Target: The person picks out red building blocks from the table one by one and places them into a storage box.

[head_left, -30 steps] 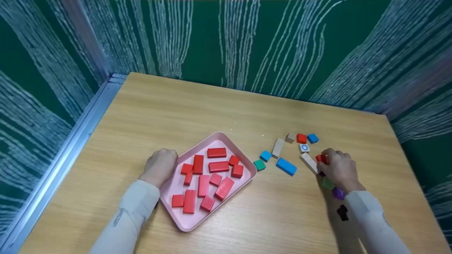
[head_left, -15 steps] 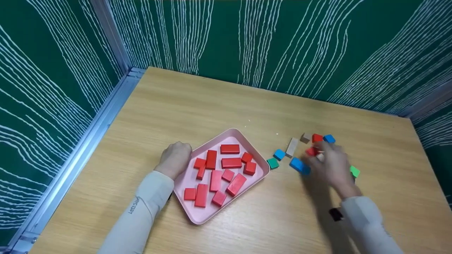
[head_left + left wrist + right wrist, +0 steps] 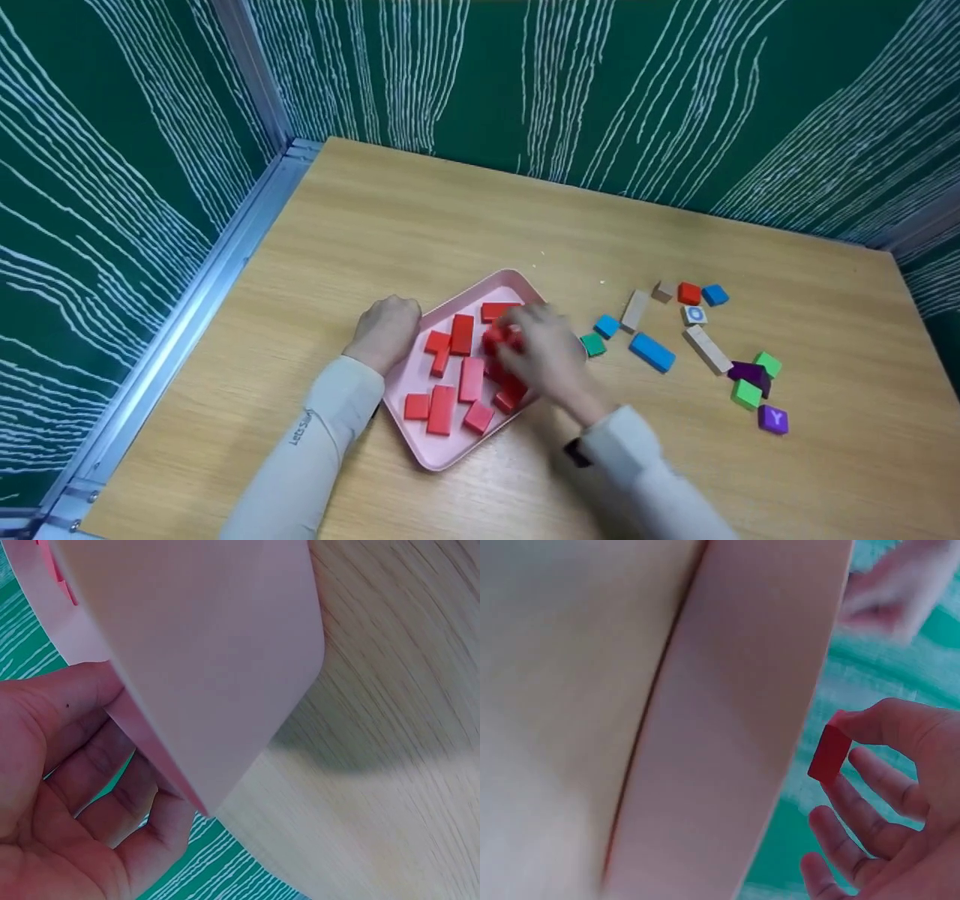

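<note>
My left hand (image 3: 386, 334) grips the left edge of a pink tray (image 3: 433, 454). In the left wrist view, its thumb and fingers close on the tray wall (image 3: 202, 675). Several red blocks lie spread inside, among them a long red block (image 3: 442, 410) and a small red block (image 3: 417, 406). Over the right part of the tray is my right hand (image 3: 551, 356), slightly blurred, hiding some of the blocks there. The right wrist view shows it pinching a red block (image 3: 830, 754) between thumb and fingertips, level with the tray's rim.
Right of the tray lie loose blocks: green (image 3: 592, 345), long blue (image 3: 652, 352), wooden (image 3: 707, 349), red (image 3: 689, 293), a printed cube (image 3: 694, 315), dark purple (image 3: 750, 375) and lettered purple (image 3: 773, 419). Green patterned walls border the table's back and left.
My right hand has picked up a red block from the loose group and carried it left over the tray. My left hand has stayed on the tray edge. The head view has shifted.
</note>
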{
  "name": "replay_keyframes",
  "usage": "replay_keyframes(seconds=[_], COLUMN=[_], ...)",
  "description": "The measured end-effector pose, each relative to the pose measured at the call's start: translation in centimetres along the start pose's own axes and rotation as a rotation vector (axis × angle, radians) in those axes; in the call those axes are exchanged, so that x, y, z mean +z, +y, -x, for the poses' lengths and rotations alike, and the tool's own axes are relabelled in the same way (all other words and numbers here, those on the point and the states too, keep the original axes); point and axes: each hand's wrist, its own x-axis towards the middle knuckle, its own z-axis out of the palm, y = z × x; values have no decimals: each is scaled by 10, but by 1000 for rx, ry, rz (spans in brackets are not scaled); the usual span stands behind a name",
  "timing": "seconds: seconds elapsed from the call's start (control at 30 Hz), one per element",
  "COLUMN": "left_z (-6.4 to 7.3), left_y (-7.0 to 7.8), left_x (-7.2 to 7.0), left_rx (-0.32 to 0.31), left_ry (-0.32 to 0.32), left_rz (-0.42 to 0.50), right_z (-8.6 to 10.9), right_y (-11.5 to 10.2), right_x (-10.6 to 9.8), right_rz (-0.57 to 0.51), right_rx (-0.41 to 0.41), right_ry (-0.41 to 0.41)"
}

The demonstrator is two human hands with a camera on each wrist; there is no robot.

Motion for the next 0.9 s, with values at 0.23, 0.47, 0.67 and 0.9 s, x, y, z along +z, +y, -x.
replay_keyframes(seconds=[0.23, 0.47, 0.67, 0.9], left_z=[-3, -2, -2, -1], left_y=[3, -1, 1, -5], left_x=[0, 0, 1, -1], left_rx=[5, 21, 23, 6], left_ry=[-7, 26, 14, -2], left_rz=[-30, -68, -71, -42], right_z=[-11, -16, -14, -15], right_y=[-42, -65, -63, -44], right_x=[29, 50, 53, 40], right_rz=[-24, -23, -27, -64], right_rx=[-129, -217, -175, -149], right_ry=[-112, -156, -229, -173])
